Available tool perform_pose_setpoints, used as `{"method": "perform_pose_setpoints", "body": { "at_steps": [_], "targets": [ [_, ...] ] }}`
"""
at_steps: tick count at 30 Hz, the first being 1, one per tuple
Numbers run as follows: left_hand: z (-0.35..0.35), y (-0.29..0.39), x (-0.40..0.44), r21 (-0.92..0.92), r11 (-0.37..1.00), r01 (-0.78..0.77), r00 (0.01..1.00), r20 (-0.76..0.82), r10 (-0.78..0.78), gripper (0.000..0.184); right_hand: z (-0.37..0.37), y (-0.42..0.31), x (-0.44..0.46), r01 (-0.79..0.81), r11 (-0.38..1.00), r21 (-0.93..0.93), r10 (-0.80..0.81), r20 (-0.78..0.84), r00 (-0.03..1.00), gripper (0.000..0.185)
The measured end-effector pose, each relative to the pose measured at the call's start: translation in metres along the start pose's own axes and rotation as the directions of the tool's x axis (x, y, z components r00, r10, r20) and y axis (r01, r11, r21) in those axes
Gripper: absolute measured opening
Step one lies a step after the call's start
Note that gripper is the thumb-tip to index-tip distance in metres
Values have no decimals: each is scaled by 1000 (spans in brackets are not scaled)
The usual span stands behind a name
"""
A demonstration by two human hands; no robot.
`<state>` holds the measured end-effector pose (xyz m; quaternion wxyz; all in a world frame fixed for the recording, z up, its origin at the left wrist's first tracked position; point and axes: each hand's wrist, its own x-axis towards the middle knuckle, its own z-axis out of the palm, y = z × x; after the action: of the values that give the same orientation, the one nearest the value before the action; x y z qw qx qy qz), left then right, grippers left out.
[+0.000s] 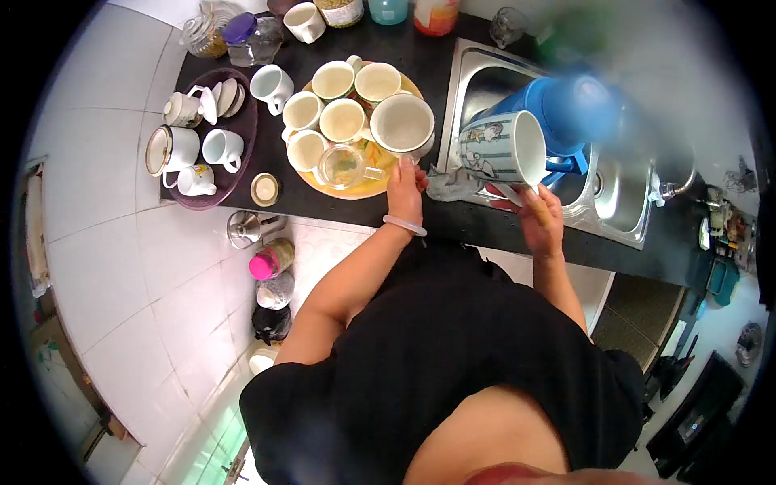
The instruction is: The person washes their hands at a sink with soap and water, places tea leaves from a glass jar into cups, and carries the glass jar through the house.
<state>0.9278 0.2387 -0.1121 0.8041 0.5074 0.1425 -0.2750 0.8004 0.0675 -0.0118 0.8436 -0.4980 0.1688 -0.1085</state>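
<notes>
Mug (495, 149), figure-printed, pinched by right fingers (540, 208), pale mug (402, 123) by left fingers (406, 171), jar label (346, 14) illegible

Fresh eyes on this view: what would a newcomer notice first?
Most likely the striped mug, held tilted in the right hand by the sink. Next, the bright blue vessel beyond it. Then, to the left, the yellow tray crowded with pale cups.

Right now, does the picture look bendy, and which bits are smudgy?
In the head view, yes: the tiled wall bows and the corners go black; in the head view's upper right, a hazy smear blurs the blue container; the striped mug in the right hand looks clearer.
</notes>
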Motion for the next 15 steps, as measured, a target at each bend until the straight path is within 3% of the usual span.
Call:
{"method": "perform_pose_setpoints", "body": {
  "at_steps": [5,12,15],
  "targets": [
    [12,-6,-3,-117,993,15,986,-165,-35,27,-12,11,4,-32,999,-3,32,27,999,39],
    [14,-3,0,58,998,6,982,-189,5,29,-1,22,26,-92,995,-32,88,-109,990,32],
    [16,3,3,141,990,-1,976,-216,32,29,0,35,51,-107,984,-141,82,-173,981,31]
  ]
}}
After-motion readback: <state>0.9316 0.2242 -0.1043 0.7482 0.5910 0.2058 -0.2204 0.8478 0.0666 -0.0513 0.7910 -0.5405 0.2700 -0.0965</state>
